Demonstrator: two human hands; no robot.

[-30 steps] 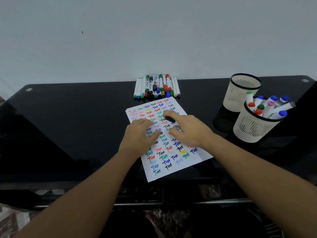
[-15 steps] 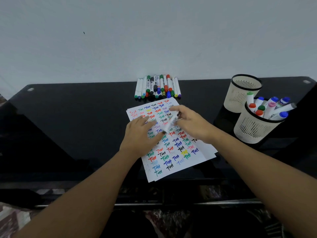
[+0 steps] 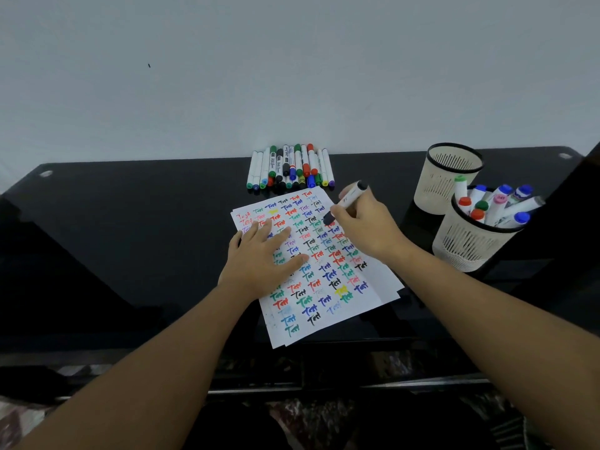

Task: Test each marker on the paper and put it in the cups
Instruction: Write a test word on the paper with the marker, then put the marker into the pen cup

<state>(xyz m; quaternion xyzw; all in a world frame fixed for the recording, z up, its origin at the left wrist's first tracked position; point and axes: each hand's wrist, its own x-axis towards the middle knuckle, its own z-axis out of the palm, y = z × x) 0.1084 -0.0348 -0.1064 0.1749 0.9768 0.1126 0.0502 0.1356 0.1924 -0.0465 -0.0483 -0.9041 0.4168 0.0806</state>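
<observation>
A white sheet of paper [image 3: 328, 306] covered with coloured "Test" marks lies on the black glass table. My left hand [image 3: 263, 261] rests flat on its left part, fingers spread. My right hand [image 3: 363, 227] grips a white marker with black ends [image 3: 352, 198], held slanted, its lower black end just over the paper's upper right area. A row of several markers [image 3: 290, 167] lies at the back by the wall. Two mesh cups stand at the right: the nearer cup [image 3: 467, 245] holds several markers, while I see no markers in the farther cup [image 3: 446, 180].
The black glass table [image 3: 130, 222] reaches to the grey wall behind. More sheets peek out under the top paper at its right edge [image 3: 394, 292]. A lower shelf and patterned floor show below the table's front edge.
My right hand has lifted and turned the marker into a writing grip, moving up and right over the paper. My left hand has opened flat onto the sheet.
</observation>
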